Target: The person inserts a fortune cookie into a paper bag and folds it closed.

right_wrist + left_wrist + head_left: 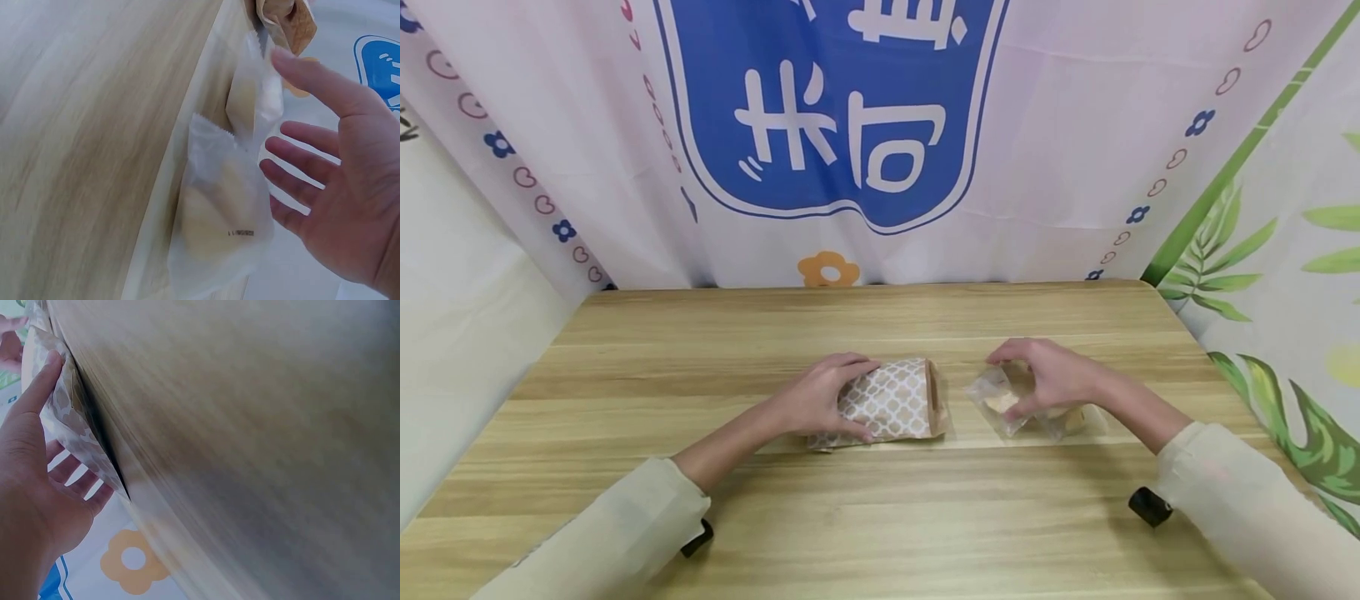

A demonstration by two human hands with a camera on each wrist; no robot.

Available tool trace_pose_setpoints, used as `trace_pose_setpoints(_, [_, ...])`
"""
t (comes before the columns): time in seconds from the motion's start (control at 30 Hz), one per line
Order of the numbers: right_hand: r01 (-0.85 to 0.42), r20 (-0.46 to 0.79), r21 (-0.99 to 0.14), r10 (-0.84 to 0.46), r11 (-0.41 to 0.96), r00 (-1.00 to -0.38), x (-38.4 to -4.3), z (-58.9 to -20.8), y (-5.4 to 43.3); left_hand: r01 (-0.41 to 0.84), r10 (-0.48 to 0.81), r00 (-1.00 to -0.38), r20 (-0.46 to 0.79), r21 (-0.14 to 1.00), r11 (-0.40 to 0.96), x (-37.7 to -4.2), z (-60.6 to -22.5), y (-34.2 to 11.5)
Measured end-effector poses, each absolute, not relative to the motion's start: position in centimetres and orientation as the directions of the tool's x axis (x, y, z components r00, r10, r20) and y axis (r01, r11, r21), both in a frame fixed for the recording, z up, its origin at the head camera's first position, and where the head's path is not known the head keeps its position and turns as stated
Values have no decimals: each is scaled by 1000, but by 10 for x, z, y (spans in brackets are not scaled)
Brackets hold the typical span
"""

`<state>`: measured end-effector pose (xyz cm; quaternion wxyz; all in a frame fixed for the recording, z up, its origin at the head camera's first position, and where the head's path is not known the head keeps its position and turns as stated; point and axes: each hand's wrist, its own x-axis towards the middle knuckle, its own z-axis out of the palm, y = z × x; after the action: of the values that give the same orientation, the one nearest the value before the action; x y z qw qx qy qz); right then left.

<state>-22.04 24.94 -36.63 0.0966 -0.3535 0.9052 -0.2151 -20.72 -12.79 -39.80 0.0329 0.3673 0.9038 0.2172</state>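
Note:
A paper bag (891, 400) with a white lattice pattern on brown lies on its side on the table, its open mouth facing right. My left hand (827, 396) holds it from the left, thumb on the near side and fingers on the far side. To its right are two clear-wrapped snack packets, pale pieces inside: one packet (1000, 402) under my right hand (1052, 379), the other packet (219, 219) nearer the wrist. The right hand's fingers are spread above them in the right wrist view; whether the thumb touches the far packet, I cannot tell.
The wooden table (850, 525) reaches back to a white curtain (1060, 167) with a blue printed sign. A leaf-patterned cloth (1262, 275) hangs along the right side. Black straps circle both wrists under the sleeves.

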Motion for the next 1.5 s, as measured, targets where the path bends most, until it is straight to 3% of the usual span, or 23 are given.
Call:
trace_pose_setpoints(0.23, [-585,-109,-470,-701,661,-705,-220,-367,253,650,678,-729,96,408,642,-206,-397,-128])
trace_pose_setpoints(0.7, [-565,-29,-402,-627,721,-779,-229,-377,244,644,673,-735,85,399,653,-206,-397,-128])
trace_pose_setpoints(1.0, [-605,-66,-431,-692,669,-719,-233,-371,250,640,670,-738,81,398,657,-206,-397,-128])
trace_pose_setpoints(1.5, [-558,-39,-478,-651,679,-758,-235,-376,249,644,671,-736,89,396,654,-206,-397,-129])
